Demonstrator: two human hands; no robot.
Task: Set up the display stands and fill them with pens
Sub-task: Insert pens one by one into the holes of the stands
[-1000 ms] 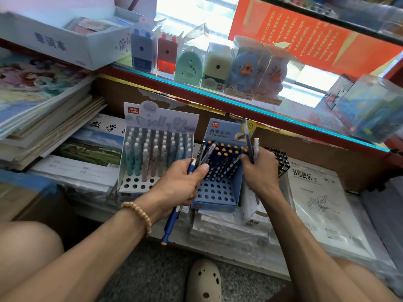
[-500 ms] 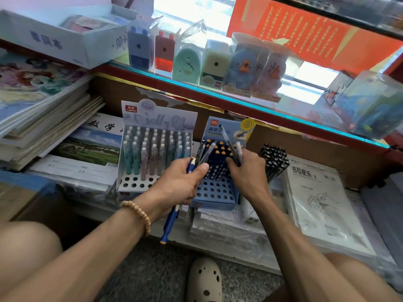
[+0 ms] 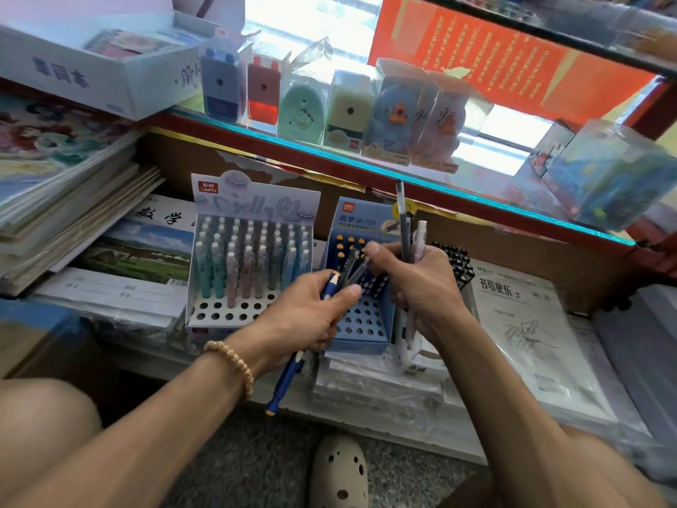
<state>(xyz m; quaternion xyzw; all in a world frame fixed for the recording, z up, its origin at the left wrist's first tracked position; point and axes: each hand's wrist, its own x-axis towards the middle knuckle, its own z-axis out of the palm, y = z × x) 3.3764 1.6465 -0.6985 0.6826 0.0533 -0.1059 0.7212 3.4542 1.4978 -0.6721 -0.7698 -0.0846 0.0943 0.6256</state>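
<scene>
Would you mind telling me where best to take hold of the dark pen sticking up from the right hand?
Probably the bare upper barrel of the dark pen, pinched from above: it stands nearly upright, clear of the right hand, which grips its lower part beside a pale pen.

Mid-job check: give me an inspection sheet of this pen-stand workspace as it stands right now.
Surface: low shelf layered with wrapped paper packs.
Job's things: white pastel-pen display stand, front holes empty; blue cardboard display stand, mostly empty.
Clutter: stacked workbooks; boxed pencil sharpeners on the glass shelf.
Grippers: left hand holds blue pens; right hand holds a dark and a pale pen, fingertips reaching the left hand's pens.
Cables: nothing seen.
Surroundings: red poster; beige perforated clog.
</scene>
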